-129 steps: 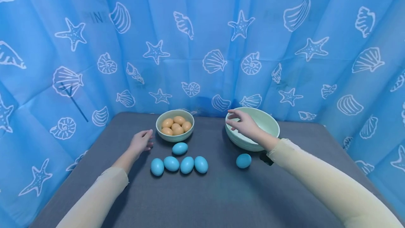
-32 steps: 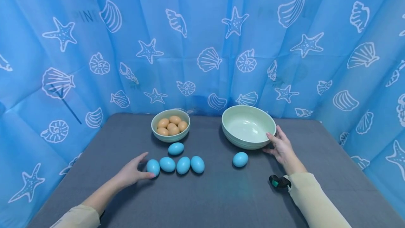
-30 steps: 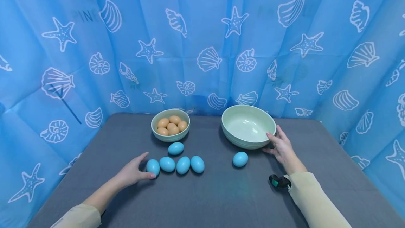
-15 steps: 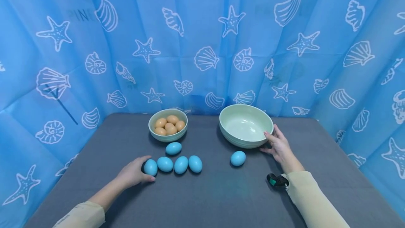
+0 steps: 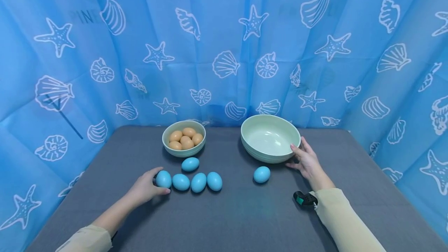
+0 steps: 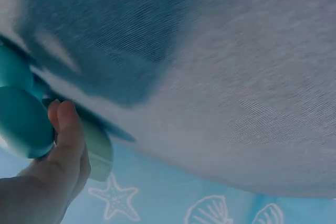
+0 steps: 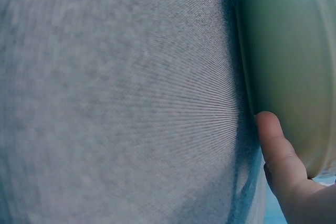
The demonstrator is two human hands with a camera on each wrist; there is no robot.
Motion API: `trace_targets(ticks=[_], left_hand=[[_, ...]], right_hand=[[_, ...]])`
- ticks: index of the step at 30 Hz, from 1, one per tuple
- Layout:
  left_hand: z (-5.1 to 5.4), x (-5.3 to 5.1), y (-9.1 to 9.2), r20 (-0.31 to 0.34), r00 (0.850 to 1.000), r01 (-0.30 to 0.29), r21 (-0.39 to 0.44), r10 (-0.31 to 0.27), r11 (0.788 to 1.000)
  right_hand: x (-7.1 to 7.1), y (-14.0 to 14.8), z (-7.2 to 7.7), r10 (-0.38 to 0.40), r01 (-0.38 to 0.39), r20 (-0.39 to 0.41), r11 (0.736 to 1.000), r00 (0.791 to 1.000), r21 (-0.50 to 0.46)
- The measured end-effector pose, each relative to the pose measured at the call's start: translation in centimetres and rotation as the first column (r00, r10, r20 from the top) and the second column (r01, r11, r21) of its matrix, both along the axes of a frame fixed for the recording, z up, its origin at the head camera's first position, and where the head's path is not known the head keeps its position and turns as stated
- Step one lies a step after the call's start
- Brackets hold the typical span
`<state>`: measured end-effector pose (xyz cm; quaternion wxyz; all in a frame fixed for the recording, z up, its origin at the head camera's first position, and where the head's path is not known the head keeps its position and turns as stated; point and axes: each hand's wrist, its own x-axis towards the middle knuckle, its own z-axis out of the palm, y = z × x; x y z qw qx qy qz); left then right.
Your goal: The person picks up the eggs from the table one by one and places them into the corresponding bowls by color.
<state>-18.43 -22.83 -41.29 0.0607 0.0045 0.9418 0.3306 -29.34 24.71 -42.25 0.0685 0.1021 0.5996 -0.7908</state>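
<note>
My left hand (image 5: 143, 188) holds the leftmost blue egg (image 5: 163, 179) between thumb and fingers, and the egg looks slightly raised. In the left wrist view, fingers (image 6: 68, 129) curl against that egg (image 6: 23, 121). Beside it lie more blue eggs: one (image 5: 181, 182), another (image 5: 198, 182), a third (image 5: 214, 181), and one farther back (image 5: 190, 164). On the right, my right hand (image 5: 309, 164) grips the side of a large pale green bowl (image 5: 269, 156), one digit over its rim. The right wrist view shows a digit (image 7: 278, 145) touching the bowl's lower wall (image 7: 289, 51).
A smaller green bowl (image 5: 183, 153) holding several brown eggs (image 5: 186, 142) stands behind the blue ones. A lone blue egg (image 5: 261, 174) lies in front of the large bowl. Grey cloth covers the table (image 5: 224, 221). A blue shell-print curtain (image 5: 224, 49) hangs behind.
My left hand came down from beside the small bowl, took the leftmost blue egg and raised it slightly. My right hand moved from above the large bowl to its right side. The view shifted a little.
</note>
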Motion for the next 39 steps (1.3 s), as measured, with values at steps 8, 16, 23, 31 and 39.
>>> trace_targets(ticks=[8,16,23,31,39], left_hand=[[0.9,-0.3,1.3,-0.038,0.999,0.008,0.092,-0.005,0.996],[1.1,-1.0,3.0,-0.043,0.998,-0.027,0.174,0.035,0.984],[1.7,-1.4,4.4,-0.044,0.999,-0.002,0.194,0.01,0.981],[2.0,-1.4,5.7,-0.051,0.999,0.013,0.22,-0.002,0.975],[2.5,-1.4,6.6,-0.044,0.999,0.019,0.239,-0.008,0.971]], right_hand=[[0.2,-0.2,0.2,-0.001,0.001,0.007,1.0,1.0,0.003],[0.3,-0.1,0.2,-0.001,0.001,-0.005,1.0,1.0,-0.016],[0.2,-0.3,0.1,-0.019,0.018,-0.007,1.0,1.0,-0.024],[0.3,-0.5,-0.1,-0.028,0.028,-0.01,1.0,1.0,-0.014],[0.2,-0.4,-0.1,-0.035,0.035,-0.005,0.999,0.999,-0.015]])
